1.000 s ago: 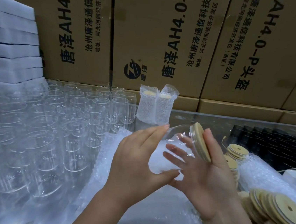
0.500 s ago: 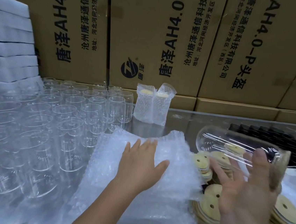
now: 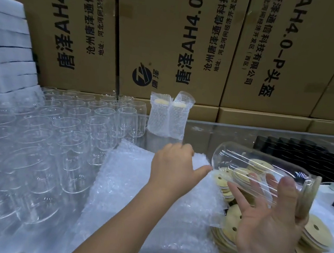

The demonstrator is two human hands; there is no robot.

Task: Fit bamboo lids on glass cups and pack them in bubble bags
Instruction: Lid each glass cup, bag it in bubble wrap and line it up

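Sideways, your right hand (image 3: 264, 229) cradled the glass cup (image 3: 250, 166) just right of the bubble bag stack (image 3: 135, 184), fingers wrapped round it, base toward the stack, bamboo lid (image 3: 309, 195) away; your left hand (image 3: 173, 168) curled its fingers over the stack's far edge.

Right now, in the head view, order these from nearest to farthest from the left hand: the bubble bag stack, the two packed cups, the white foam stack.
1. bubble bag stack: under the left hand, which grips its far edge.
2. packed cups: standing straight behind the hand, farther back.
3. white foam stack: far left, at the back.
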